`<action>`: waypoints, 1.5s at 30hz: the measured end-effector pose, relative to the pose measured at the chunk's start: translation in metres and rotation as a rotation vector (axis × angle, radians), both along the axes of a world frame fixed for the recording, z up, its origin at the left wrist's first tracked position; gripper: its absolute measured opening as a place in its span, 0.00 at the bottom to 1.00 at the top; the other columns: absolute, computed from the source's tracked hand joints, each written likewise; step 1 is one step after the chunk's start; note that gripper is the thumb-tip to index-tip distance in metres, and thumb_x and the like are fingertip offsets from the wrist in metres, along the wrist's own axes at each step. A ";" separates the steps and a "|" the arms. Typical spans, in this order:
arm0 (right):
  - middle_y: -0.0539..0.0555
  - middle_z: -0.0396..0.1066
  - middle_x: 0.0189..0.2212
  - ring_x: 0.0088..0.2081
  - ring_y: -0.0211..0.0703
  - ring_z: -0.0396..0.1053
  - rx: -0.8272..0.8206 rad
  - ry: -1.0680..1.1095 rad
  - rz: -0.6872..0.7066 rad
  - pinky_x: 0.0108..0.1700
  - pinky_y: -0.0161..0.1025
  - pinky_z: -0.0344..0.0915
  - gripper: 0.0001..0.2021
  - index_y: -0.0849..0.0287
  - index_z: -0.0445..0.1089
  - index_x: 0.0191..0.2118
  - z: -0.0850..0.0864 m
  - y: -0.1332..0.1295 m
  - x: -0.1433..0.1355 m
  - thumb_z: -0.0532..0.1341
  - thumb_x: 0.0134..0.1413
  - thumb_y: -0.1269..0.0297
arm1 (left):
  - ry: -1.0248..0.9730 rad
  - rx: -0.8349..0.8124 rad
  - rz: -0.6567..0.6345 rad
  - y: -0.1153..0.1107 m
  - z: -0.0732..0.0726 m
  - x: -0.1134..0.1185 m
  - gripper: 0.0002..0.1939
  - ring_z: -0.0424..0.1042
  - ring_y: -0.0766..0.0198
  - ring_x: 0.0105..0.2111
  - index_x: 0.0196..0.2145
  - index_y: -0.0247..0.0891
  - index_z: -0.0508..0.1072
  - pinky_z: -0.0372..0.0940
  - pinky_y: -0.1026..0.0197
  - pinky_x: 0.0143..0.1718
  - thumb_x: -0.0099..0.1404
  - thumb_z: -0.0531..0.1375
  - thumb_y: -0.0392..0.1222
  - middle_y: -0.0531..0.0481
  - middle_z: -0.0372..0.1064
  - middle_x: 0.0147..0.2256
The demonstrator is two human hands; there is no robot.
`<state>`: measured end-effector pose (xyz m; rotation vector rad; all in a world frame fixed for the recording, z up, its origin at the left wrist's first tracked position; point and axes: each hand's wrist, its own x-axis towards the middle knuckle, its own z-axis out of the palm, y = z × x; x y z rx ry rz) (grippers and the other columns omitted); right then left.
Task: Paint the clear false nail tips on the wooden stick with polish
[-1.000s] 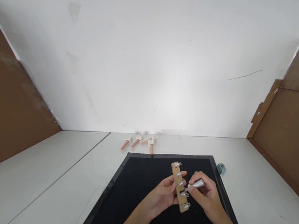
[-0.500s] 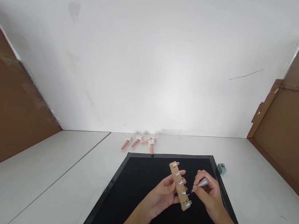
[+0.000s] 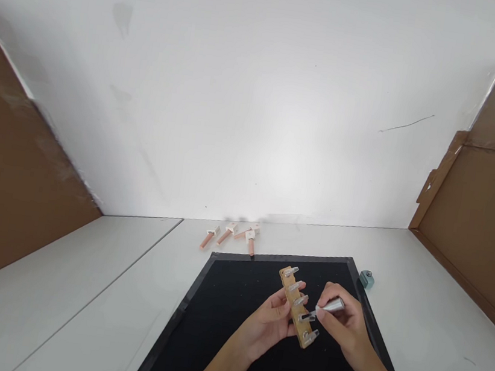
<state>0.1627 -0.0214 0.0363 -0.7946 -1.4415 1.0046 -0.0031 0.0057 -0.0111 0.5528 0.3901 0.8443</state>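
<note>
My left hand grips a narrow wooden strip above the black mat. Several clear nail tips stick out from the strip in a row. In my right hand, the fingers pinch the silvery cap of a nail polish brush. Its dark bristles lie on or just over the second nail tip from the near end, which looks dark where the brush is. A small blue-grey nail polish bottle stands beyond my right hand, by the mat's right edge.
Several pink finger-shaped pieces with white blocks lie behind the black mat on the white table. A white wall rises at the back. Brown cardboard panels flank both sides.
My right hand has shifted slightly left, bringing the brush from beside the strip onto or over the nail tip. The strip has turned a little in my left hand.
</note>
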 end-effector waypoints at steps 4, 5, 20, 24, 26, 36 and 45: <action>0.46 0.54 0.21 0.21 0.36 0.53 -0.018 -0.017 0.029 0.23 0.32 0.51 0.06 0.57 0.64 0.25 0.004 -0.001 -0.001 0.61 0.48 0.65 | -0.006 -0.007 -0.005 0.000 0.002 0.001 0.18 0.71 0.65 0.33 0.41 0.40 0.73 0.63 0.58 0.37 0.51 0.66 0.38 0.51 0.72 0.34; 0.46 0.54 0.21 0.21 0.35 0.53 -0.021 -0.019 0.034 0.23 0.32 0.51 0.06 0.57 0.64 0.25 0.004 -0.001 -0.002 0.61 0.48 0.65 | -0.005 -0.008 -0.007 -0.001 0.003 0.001 0.18 0.71 0.65 0.33 0.41 0.40 0.73 0.63 0.58 0.36 0.50 0.66 0.38 0.51 0.72 0.34; 0.46 0.54 0.22 0.22 0.35 0.51 0.042 0.042 0.024 0.24 0.33 0.47 0.08 0.57 0.62 0.23 -0.004 0.002 0.001 0.55 0.44 0.77 | -0.007 -0.037 -0.014 -0.001 0.002 -0.002 0.16 0.72 0.67 0.32 0.39 0.39 0.74 0.65 0.59 0.36 0.50 0.66 0.37 0.52 0.74 0.33; 0.46 0.55 0.22 0.23 0.37 0.51 0.058 0.091 0.015 0.25 0.34 0.48 0.08 0.56 0.62 0.24 -0.009 0.003 0.003 0.55 0.45 0.77 | -0.005 -0.044 -0.012 -0.001 0.002 -0.003 0.17 0.72 0.67 0.31 0.39 0.38 0.74 0.66 0.58 0.36 0.50 0.66 0.37 0.52 0.74 0.32; 0.46 0.55 0.22 0.24 0.37 0.52 0.058 0.110 0.029 0.25 0.34 0.49 0.08 0.55 0.63 0.25 -0.010 0.004 0.003 0.56 0.47 0.76 | -0.007 -0.046 -0.013 -0.001 0.003 -0.003 0.16 0.72 0.67 0.31 0.39 0.38 0.74 0.66 0.59 0.35 0.49 0.67 0.37 0.52 0.74 0.32; 0.46 0.55 0.22 0.22 0.36 0.52 0.019 0.023 0.108 0.24 0.34 0.48 0.05 0.58 0.65 0.25 0.000 -0.001 0.000 0.59 0.48 0.72 | -0.016 -0.048 -0.016 -0.001 0.001 -0.001 0.16 0.73 0.65 0.32 0.39 0.38 0.74 0.66 0.59 0.35 0.50 0.66 0.37 0.51 0.74 0.32; 0.46 0.55 0.23 0.22 0.35 0.53 0.022 0.038 0.073 0.24 0.33 0.48 0.06 0.57 0.63 0.24 -0.003 0.001 0.001 0.57 0.46 0.75 | -0.030 -0.044 -0.021 -0.001 0.003 -0.002 0.14 0.73 0.67 0.32 0.39 0.39 0.74 0.65 0.61 0.34 0.52 0.65 0.37 0.52 0.74 0.33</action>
